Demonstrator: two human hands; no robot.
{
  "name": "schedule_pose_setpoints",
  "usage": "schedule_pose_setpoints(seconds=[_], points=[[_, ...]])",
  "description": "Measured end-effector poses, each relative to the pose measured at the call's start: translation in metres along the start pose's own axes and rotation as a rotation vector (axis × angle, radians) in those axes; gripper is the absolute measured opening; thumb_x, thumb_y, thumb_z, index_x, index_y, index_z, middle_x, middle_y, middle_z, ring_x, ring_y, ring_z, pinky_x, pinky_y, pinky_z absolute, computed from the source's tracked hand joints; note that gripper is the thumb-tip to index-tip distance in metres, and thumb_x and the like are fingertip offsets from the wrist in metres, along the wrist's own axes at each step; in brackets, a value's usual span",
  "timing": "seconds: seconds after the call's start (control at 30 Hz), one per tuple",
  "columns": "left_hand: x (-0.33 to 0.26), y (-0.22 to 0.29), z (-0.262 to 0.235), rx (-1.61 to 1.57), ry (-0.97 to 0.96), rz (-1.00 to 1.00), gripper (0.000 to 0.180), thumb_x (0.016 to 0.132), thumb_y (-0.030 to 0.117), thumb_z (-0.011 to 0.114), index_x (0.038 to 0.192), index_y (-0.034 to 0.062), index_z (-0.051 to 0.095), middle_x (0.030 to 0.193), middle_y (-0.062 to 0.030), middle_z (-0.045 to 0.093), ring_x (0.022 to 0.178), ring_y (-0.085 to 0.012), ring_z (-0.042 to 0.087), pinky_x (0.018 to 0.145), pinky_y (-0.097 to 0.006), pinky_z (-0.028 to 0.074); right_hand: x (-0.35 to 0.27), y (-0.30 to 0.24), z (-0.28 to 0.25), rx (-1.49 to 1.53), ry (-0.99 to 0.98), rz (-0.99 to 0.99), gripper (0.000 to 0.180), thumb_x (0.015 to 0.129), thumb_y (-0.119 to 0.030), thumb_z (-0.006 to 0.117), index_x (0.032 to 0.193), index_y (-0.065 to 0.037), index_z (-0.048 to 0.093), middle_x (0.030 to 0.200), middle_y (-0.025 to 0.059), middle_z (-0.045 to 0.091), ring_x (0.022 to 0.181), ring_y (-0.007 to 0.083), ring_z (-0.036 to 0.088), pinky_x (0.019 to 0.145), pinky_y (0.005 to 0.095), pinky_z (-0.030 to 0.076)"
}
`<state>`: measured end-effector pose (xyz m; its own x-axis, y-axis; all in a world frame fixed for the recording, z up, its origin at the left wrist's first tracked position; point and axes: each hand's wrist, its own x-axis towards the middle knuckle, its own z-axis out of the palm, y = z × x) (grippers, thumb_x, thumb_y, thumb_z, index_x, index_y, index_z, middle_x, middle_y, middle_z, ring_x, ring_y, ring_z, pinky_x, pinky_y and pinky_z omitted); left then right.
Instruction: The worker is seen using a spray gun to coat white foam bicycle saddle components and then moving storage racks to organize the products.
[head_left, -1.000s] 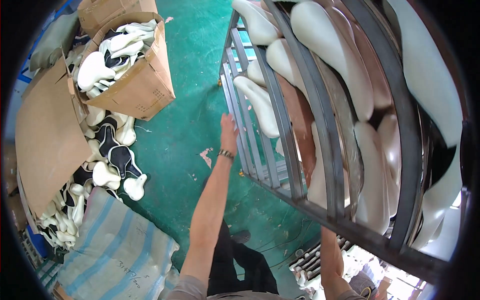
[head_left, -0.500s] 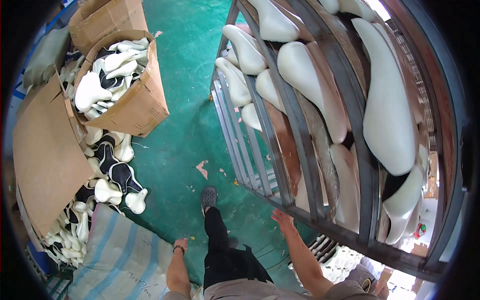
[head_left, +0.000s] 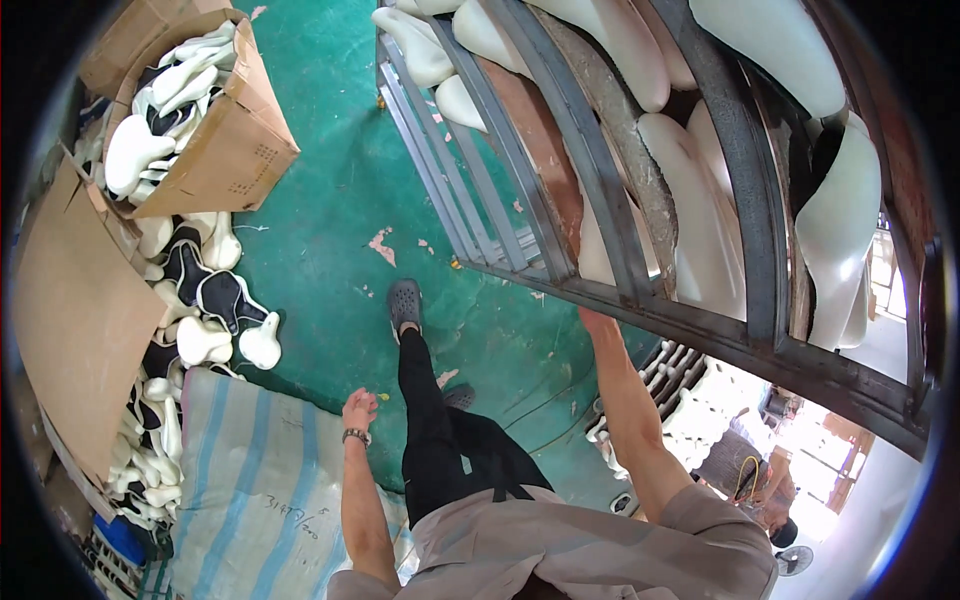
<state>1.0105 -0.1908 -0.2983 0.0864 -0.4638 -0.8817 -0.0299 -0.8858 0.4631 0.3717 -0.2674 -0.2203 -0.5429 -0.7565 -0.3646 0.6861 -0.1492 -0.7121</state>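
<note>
My right arm reaches up to the lower bar of a grey metal rack (head_left: 690,312). My right hand (head_left: 598,320) is at that bar, its fingers hidden behind the frame. White bicycle saddles (head_left: 690,220) lie on the rack's shelves, a long one (head_left: 843,225) near its right end. My left hand (head_left: 360,409) hangs low over the green floor, a bracelet on its wrist. Its fingers are loosely bent and apart, with nothing held. Beside it lies a white woven sack (head_left: 250,450) with blue stripes.
At the left, a cardboard box (head_left: 230,150) is heaped with saddles, and more saddles (head_left: 205,342) lie on the floor beside a cardboard sheet (head_left: 80,330). Pink scraps (head_left: 382,246) are on the floor. Behind me at the lower right are a person (head_left: 750,470) and stacked saddles (head_left: 690,400).
The view has shifted, with rack and boxes now higher in it. My right hand has gone from beside the rack's lower bar to partly behind it. My left hand's fingers have spread somewhat.
</note>
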Motion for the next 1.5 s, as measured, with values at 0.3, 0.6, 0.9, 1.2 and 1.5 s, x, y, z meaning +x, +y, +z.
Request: schedule_pose_setpoints(seconds=[0.3,0.6,0.9,1.2,1.5], points=[[0.016,0.003,0.001,0.257,0.035,-0.105,0.035,0.105,0.025,0.062,0.138,0.0129,0.062,0.106,-0.0045,0.076,0.083,-0.0157,0.072,0.069,-0.037,0.057,-0.039,0.021,0.045,-0.619,-0.162,0.246,0.034,0.098,-0.017,0.065,0.131,-0.012,0.065,0.133,0.0046,0.066,0.121,0.0228,0.061,0.102,0.0429,0.049],[-0.037,0.027,0.050,0.301,-0.087,0.228,0.035,0.105,0.029,0.061,0.134,0.0111,0.062,0.110,-0.0071,0.076,0.090,-0.0222,0.073,0.073,-0.044,0.060,-0.301,0.010,-0.061,-1.216,-0.370,0.119,0.041,0.092,-0.016,0.061,0.132,-0.008,0.069,0.115,0.0151,0.077,0.097,0.0220,0.071,0.083,0.0370,0.055],[-0.107,0.075,0.160,0.905,-0.453,0.103,0.041,0.106,0.029,0.059,0.140,0.0064,0.055,0.124,-0.0159,0.071,0.102,-0.0362,0.073,0.088,-0.058,0.060,-0.645,0.122,-0.232,-1.048,0.774,0.546,0.036,0.088,-0.021,0.063,0.119,-0.011,0.080,0.110,0.0195,0.078,0.102,0.0353,0.076,0.090,0.0503,0.061],[-0.160,0.104,0.403,1.827,-0.742,0.080,0.060,0.107,0.034,0.059,0.156,0.0054,0.042,0.145,-0.0212,0.061,0.124,-0.0424,0.065,0.099,-0.059,0.057,-0.789,0.252,-0.070,0.267,1.881,0.050,0.026,0.091,-0.018,0.060,0.105,-0.006,0.078,0.092,0.0142,0.079,0.074,0.0275,0.075,0.069,0.0454,0.061],[-0.329,-0.153,0.519,2.089,-1.205,0.309,0.060,0.106,0.039,0.061,0.155,0.0096,0.045,0.142,-0.0171,0.064,0.121,-0.0366,0.066,0.095,-0.054,0.057,-0.882,0.363,0.002,1.230,1.992,-0.086,0.029,0.100,-0.021,0.058,0.118,-0.003,0.071,0.095,0.0117,0.077,0.069,0.0200,0.072,0.058,0.0368,0.060]])
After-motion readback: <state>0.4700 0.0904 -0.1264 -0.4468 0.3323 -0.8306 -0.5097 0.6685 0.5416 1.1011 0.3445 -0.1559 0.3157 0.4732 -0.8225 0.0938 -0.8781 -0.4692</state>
